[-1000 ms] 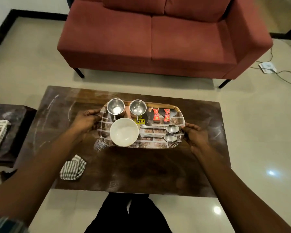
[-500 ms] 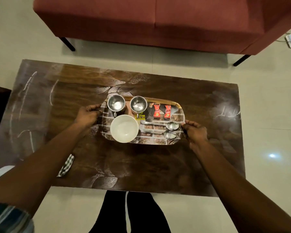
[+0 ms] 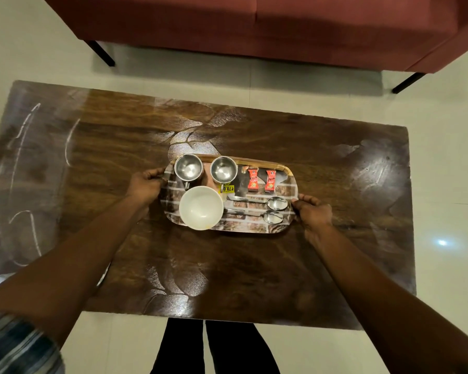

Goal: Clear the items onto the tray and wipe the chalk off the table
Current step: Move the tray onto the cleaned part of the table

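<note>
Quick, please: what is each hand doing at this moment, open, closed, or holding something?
Left hand: closed on the left end of the tray.
Right hand: closed on the tray's right end.

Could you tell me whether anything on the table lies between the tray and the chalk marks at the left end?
Nothing visible does: bare wood separates the tray from the chalk marks, apart from the left hand gripping its edge.
</note>
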The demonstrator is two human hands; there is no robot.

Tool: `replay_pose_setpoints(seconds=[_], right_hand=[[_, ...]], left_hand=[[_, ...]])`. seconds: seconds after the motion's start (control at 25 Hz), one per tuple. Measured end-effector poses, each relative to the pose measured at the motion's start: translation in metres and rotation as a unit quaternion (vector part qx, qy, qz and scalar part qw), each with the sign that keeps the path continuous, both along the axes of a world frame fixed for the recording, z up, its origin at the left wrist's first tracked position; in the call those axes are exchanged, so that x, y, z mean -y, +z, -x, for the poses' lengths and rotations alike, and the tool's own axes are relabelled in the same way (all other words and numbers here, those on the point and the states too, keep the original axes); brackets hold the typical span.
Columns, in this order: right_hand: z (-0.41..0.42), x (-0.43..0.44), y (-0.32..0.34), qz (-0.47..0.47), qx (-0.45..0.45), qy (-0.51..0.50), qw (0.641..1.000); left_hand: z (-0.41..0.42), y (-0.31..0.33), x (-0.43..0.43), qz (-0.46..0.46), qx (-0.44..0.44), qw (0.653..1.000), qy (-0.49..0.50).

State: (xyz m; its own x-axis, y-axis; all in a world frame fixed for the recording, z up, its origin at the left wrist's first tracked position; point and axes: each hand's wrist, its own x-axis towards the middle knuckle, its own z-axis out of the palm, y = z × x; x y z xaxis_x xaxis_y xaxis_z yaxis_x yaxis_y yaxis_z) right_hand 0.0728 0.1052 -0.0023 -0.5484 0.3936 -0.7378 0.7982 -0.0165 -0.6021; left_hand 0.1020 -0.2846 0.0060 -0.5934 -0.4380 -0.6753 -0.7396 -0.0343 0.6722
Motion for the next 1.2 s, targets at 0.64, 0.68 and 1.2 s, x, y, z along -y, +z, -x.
replay_pose_setpoints(seconds=[0.64,0.68,1.2], right_hand=[[-0.002,0.006,-0.033,-0.023,0.023,-0.013,0.999],[-0.002,0.007,-0.033,-0.022,0.024,-0.015,0.999],[-0.012,0.004,-0.006,-0.153,0.001,0.161,0.975]], left_hand=[[0.006,-0.023,0.002,0.040,0.012,0.998,-0.044],[0.005,-0.022,0.001,0.039,0.011,0.998,-0.043],[-0.009,-0.003,0.011,0.194,0.023,0.968,-0.157]])
